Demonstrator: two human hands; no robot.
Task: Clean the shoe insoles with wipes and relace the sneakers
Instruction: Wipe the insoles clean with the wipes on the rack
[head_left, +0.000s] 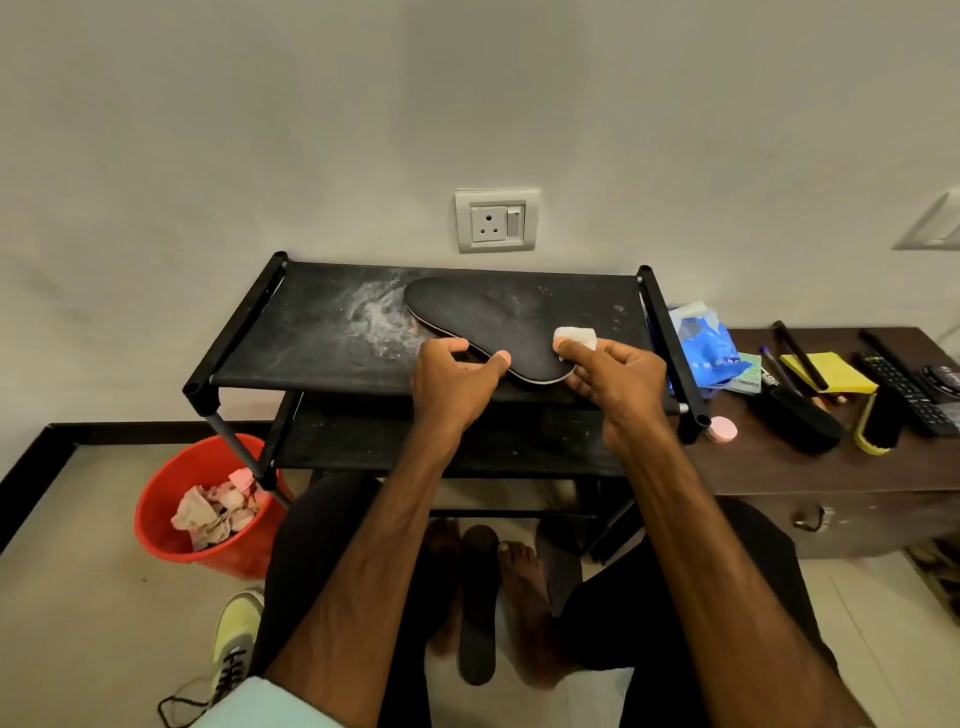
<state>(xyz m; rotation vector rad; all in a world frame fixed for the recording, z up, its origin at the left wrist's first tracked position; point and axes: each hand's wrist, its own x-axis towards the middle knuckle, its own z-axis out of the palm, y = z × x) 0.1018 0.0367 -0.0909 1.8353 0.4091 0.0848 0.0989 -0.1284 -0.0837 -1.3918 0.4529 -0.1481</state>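
A black insole (483, 325) lies on the top shelf of a black shoe rack (311, 332), toe pointing away to the left. My left hand (454, 382) pinches its near edge between thumb and fingers. My right hand (613, 384) holds a folded white wipe (575, 338) against the heel end of that insole. A second dark insole (478, 603) lies on the floor between my bare feet. A yellow-green sneaker (234, 639) with black laces sits on the floor at lower left.
A red bucket (171, 499) with used wipes stands left of the rack. A blue wipe pack (701, 343), shoe brushes (805, 423), a yellow pad (831, 371) and a remote (906, 392) lie on a brown cabinet (857, 483) at right. White powder smears the shelf top.
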